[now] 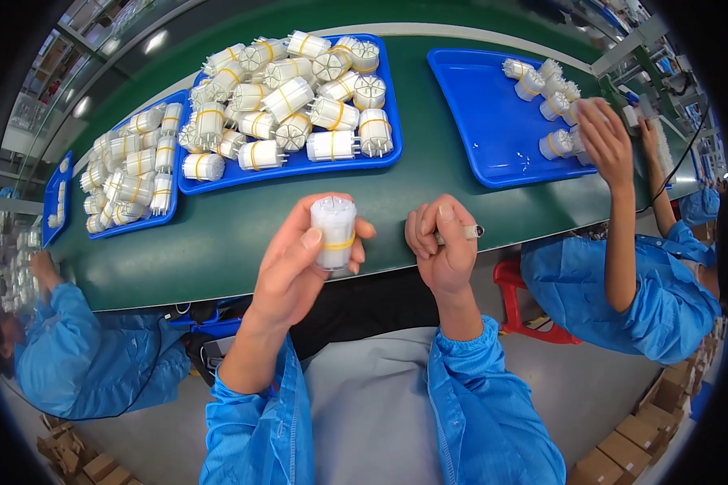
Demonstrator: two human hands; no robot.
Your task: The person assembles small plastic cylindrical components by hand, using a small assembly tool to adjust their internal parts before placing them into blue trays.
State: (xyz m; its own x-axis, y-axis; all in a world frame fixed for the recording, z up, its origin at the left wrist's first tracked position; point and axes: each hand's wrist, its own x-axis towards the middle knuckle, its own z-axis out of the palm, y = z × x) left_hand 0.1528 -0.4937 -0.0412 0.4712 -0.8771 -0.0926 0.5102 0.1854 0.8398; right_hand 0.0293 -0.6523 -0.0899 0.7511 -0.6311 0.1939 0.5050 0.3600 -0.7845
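My left hand [283, 271] is closed around a white cylinder [332, 218], held upright above the table's near edge. It has a yellow band round its lower part and a clear rim at the bottom. To its right, my right hand [445, 255] is curled, with its fingers wrapped round a small, pale, slender rod [466, 232]. The rod's dark round end sticks out to the right; its kind I cannot make out. The two hands are apart, and the rod does not touch the cylinder.
A blue tray [299, 171] heaped with banded white cylinders lies ahead on the green table [243, 234]. Another full tray [158, 218] stands left. At the right, a blue tray [493, 153] holds several cylinders, with a co-worker's hand [607, 141] over it. A red stool [514, 299] stands below.
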